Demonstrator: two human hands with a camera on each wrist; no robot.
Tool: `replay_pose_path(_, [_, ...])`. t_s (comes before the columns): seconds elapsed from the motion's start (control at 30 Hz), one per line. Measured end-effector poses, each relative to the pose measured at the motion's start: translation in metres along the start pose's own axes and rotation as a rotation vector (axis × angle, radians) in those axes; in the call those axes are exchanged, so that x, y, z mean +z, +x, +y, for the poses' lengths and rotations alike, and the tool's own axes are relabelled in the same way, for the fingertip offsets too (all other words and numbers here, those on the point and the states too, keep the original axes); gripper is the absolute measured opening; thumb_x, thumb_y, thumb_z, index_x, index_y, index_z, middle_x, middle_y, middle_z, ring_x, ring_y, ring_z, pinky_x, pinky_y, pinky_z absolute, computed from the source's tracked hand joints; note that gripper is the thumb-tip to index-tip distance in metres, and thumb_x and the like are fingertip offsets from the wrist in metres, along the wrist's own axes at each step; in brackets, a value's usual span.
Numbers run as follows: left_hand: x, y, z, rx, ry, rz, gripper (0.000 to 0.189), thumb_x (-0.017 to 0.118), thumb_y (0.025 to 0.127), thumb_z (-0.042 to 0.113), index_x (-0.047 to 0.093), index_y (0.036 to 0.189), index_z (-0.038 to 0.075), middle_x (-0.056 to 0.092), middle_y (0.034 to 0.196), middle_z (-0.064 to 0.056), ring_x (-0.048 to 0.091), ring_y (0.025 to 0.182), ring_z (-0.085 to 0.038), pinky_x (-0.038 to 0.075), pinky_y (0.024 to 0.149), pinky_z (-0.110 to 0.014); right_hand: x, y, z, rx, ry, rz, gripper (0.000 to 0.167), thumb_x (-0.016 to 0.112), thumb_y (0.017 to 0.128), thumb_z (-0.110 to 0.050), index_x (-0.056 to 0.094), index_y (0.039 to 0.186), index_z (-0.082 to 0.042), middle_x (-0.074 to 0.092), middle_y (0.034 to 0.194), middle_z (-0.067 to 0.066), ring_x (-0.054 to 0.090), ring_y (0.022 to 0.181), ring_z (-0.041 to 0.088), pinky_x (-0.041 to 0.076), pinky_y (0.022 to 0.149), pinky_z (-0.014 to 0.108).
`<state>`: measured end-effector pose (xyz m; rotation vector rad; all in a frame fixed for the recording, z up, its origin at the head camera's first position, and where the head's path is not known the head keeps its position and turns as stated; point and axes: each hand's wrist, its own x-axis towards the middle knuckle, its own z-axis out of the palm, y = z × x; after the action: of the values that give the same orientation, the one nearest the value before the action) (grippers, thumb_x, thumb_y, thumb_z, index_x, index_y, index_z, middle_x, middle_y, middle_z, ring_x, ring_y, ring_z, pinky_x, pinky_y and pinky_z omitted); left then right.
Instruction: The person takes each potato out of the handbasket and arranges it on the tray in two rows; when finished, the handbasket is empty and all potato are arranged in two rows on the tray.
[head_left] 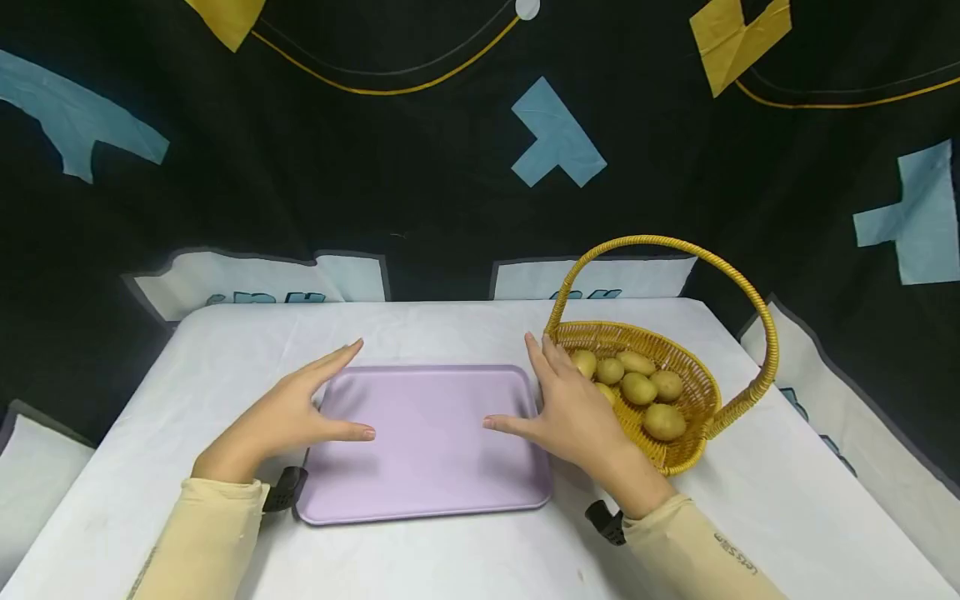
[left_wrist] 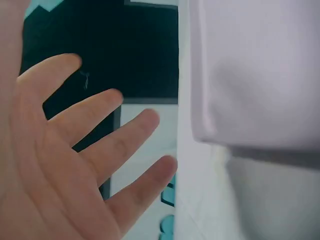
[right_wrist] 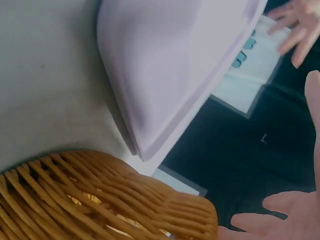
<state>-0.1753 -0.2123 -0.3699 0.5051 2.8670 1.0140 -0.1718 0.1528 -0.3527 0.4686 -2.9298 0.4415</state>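
A: What's at the far left?

B: A blue patch (head_left: pixel 82 117) on the black backdrop (head_left: pixel 375 183), and below it the white tablecloth (head_left: pixel 420 562).

A: Then the arm?

B: A cream sleeve (head_left: pixel 198 537), with a black wrist mount (head_left: pixel 285 488) at its cuff. Beyond that comes the left hand (head_left: pixel 288 417), its thumb well apart from its 4 spread fingers, holding nothing. It hovers at the left edge of the lilac tray (head_left: pixel 427 450).

A: How does the tray lie?

B: Flat on the cloth, between the 2 hands, its long sides running left to right.

A: And on its other side?

B: The right hand (head_left: pixel 573 417), also spread wide with nothing in its grasp. Its thumb reaches over the tray's right part, while its fingers overlap the left rim of the wicker basket (head_left: pixel 693 379); I can't tell whether they touch it.

A: What's in the basket?

B: Potatoes (head_left: pixel 638 389), at least 7 showing. The tall arched handle (head_left: pixel 660 240) stands over them, its right end at the basket's right side.
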Motion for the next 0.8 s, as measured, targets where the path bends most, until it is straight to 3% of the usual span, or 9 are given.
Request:
replay_pose_path(0.17, [0.000, -0.002, -0.018, -0.052, -0.052, -0.002, 0.114, 0.088, 0.066, 0.059, 0.033, 0.159, 0.023, 0.033, 0.160, -0.019, 0.032, 0.141, -0.050, 0.027, 0.107, -0.072, -0.010, 0.005, 0.006, 0.043, 0.126, 0.004, 0.110, 0.066, 0.079, -0.076, 0.025, 0.161, -0.014, 0.033, 0.161, 0.013, 0.040, 0.142, 0.032, 0.043, 0.106, 0.054])
replay_pose_path(0.37, [0.011, -0.003, -0.040, -0.100, -0.083, -0.050, 0.122, 0.093, 0.060, 0.053, 0.033, 0.158, 0.011, 0.031, 0.158, -0.027, 0.028, 0.141, -0.053, 0.025, 0.109, -0.071, -0.028, 0.008, 0.023, 0.117, 0.214, -0.040, 0.094, 0.070, 0.084, -0.065, 0.040, 0.154, -0.010, 0.049, 0.150, 0.014, 0.049, 0.134, 0.032, 0.043, 0.107, 0.051])
replay_pose_path(0.57, [0.020, -0.008, -0.052, -0.109, -0.114, -0.099, 0.129, 0.092, 0.061, 0.052, 0.023, 0.161, 0.007, 0.025, 0.159, -0.030, 0.024, 0.141, -0.055, 0.022, 0.109, -0.071, -0.049, 0.012, 0.041, 0.130, 0.231, -0.194, 0.079, 0.076, 0.085, -0.052, 0.049, 0.148, -0.014, 0.057, 0.140, 0.009, 0.055, 0.123, 0.028, 0.046, 0.102, 0.051])
replay_pose_path(0.8, [0.019, -0.011, -0.064, -0.071, -0.222, -0.121, 0.128, 0.093, 0.066, 0.041, 0.015, 0.163, 0.015, 0.010, 0.166, -0.019, 0.008, 0.147, -0.052, 0.010, 0.112, -0.072, -0.066, 0.027, 0.059, 0.114, 0.199, -0.394, 0.070, 0.080, 0.086, -0.039, 0.055, 0.142, -0.006, 0.058, 0.135, 0.021, 0.055, 0.123, 0.039, 0.046, 0.102, 0.053])
